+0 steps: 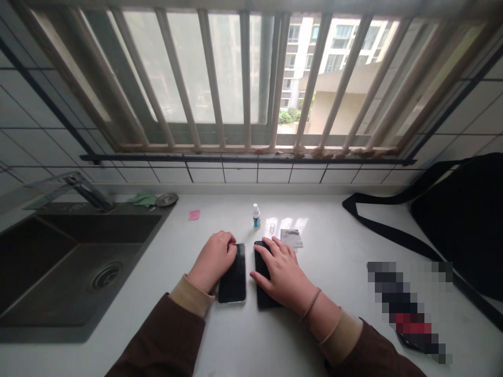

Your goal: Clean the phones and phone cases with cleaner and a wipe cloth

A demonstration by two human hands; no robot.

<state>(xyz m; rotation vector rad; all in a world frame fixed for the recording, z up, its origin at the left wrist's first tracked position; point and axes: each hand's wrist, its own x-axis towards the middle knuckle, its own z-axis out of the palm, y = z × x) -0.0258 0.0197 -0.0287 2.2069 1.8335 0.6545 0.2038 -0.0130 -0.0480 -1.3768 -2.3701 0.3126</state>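
Two dark phones lie side by side on the white counter. My left hand rests at the upper left edge of the left phone, its fingers curled around that edge. My right hand lies over the right phone with its fingers spread, covering much of it. Just beyond the phones stands a small white bottle with a blue label. Beside it is a small clear cap, and a grey cloth lies flat past my right fingertips.
A sink with a faucet is at the left, a green cloth and metal strainer behind it. A pink note lies nearby. On the right are a black bag, its strap, and a blurred-out item.
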